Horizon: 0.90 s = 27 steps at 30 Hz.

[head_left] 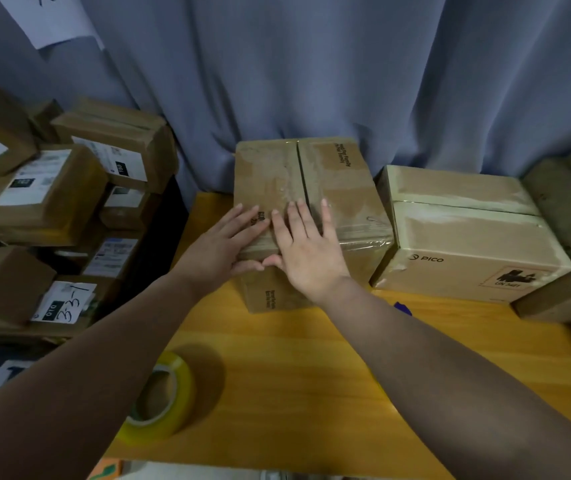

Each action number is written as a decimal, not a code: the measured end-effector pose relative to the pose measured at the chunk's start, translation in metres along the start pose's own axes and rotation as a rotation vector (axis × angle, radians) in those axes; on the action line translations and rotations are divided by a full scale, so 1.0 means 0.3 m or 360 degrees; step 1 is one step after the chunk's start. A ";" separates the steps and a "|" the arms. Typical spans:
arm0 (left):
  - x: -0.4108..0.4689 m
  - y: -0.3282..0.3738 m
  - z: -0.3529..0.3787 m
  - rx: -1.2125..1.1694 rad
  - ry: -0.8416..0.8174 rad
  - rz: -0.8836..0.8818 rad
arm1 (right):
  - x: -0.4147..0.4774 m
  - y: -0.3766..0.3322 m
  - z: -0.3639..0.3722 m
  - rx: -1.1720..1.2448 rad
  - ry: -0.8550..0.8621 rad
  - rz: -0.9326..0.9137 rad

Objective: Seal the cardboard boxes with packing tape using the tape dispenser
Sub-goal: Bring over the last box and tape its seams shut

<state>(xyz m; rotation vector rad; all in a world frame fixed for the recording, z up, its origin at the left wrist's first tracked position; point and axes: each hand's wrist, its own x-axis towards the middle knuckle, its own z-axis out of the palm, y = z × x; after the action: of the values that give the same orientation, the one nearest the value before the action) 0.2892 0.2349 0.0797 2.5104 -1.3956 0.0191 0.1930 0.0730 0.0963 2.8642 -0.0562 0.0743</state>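
Note:
A brown cardboard box (339,178) stands in the middle of the yellow wooden table (294,368), its top flaps closed with a dark seam down the centre and clear tape across the near edge. My left hand (221,244) lies flat on the box's near left top corner, thumb down over the front edge. My right hand (306,244) presses flat on the taped near edge beside it, fingers straight. A roll of yellowish packing tape (164,396) lies on the table near the front left, partly behind my left forearm.
A second, taped box marked PICO (467,237) sits to the right, with more cartons (561,216) behind it. A pile of labelled parcels (52,202) fills the left side. A grey curtain (311,81) hangs behind. A small blue object (402,307) peeks out by my right forearm.

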 end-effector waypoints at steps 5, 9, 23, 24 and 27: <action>-0.008 0.065 -0.035 0.0402 -0.0034 -0.0056 | -0.040 0.087 -0.025 0.0189 0.0031 -0.0053; 0.099 0.210 -0.045 0.0270 0.0116 0.0059 | -0.075 0.297 -0.041 0.0385 -0.0080 0.0156; 0.225 0.329 0.034 0.0613 -0.0222 -0.0010 | -0.125 0.416 0.114 0.0243 0.0018 -0.0132; 0.224 0.328 0.033 0.0607 -0.0216 -0.0016 | -0.134 0.436 0.105 0.0459 0.0054 -0.0141; 0.226 0.330 0.032 0.0635 -0.0211 -0.0040 | -0.164 0.503 0.130 0.1258 0.0143 0.0073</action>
<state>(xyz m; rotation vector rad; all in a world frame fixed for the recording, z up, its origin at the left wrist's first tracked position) 0.2417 0.1267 0.1025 2.8985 -1.5396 0.1423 0.1387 -0.0813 0.0970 3.6423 -0.0911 0.2928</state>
